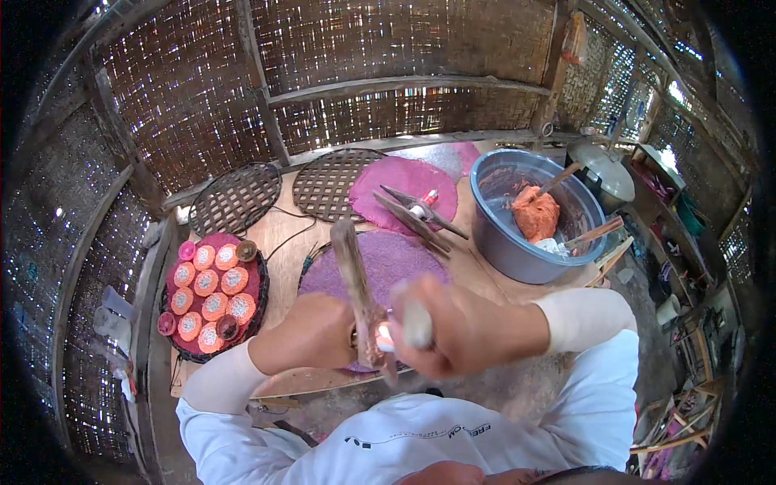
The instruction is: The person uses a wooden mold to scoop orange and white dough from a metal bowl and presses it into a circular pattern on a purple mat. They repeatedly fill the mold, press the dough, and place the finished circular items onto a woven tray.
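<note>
My left hand (319,331) is closed round an upright weathered wooden tool (353,260) near the front of the table. A small orange-and-white piece (384,337) sits against its lower part. My right hand (449,323), blurred, is closed on a short pale rod-like thing (416,325) beside that piece. Under both hands lies a round purple mat (404,259). Behind it, two wooden sticks (396,218) with a small red-and-white object (428,198) between them rest partly on a pink round sheet (380,178).
At left, a dark red tray (228,309) holds several orange-rimmed discs and small cups. Woven racks (331,182) lie at the back. A grey-blue tub (517,267) with orange paste and sticks stands right, before a metal pot (606,174). Woven walls (364,48) surround the table.
</note>
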### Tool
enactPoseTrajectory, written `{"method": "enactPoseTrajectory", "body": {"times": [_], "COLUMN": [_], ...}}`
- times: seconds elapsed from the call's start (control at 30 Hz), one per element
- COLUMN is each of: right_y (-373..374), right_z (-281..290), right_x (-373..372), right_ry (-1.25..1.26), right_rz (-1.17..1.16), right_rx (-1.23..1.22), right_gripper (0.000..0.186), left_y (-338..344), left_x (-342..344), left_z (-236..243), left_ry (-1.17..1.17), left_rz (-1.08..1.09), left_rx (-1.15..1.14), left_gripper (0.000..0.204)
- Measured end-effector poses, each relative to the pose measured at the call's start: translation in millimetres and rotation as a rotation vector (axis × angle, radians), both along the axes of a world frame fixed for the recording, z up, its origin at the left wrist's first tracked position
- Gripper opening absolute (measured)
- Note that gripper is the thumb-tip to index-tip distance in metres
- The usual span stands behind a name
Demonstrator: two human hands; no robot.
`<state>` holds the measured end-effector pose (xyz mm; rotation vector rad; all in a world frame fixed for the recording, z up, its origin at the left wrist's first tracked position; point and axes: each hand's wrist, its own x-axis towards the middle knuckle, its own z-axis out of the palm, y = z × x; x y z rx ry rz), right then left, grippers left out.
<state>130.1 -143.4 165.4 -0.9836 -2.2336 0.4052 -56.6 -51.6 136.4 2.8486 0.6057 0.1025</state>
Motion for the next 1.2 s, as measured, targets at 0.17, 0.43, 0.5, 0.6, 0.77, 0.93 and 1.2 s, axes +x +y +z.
{"method": "enactPoseTrajectory", "body": {"times": [0.17,0.43,0.5,0.6,0.77,0.93,1.2], "right_y": [-23,59,75,77,131,158,172], "right_z": [21,-35,-61,-68,-83,-121,-129], "right_x": [56,123,95,111,276,449,442], "right_ry": [0.288,1.818,1.844,1.391,-0.243,-1.264,-1.56], "right_rz": [0.146,-0.148,0.017,-0.202,-0.763,-1.085,-0.761], "right_rx": [0.295,0.424,0.105,-0.306,0.287,0.342,0.151], "right_gripper": [0.038,0.021,0.026,0.026,0.019,0.016,0.019], "left_y": [21,4,-4,1,2,8,18], "left_x": [-19,54,78,94,68,119,138], "left_z": [-32,-101,-63,-25,10,-8,-37], "left_ry": [-0.266,-1.161,-1.479,-1.681,-1.557,-1.548,-1.455], "left_rz": [-0.114,-0.317,-0.284,-0.224,-0.44,-0.196,0.24], "left_rx": [-0.535,-1.126,-0.608,0.079,0.188,0.277,0.337], "left_gripper": [0.03,0.044,0.041,0.034,0.036,0.037,0.038]}}
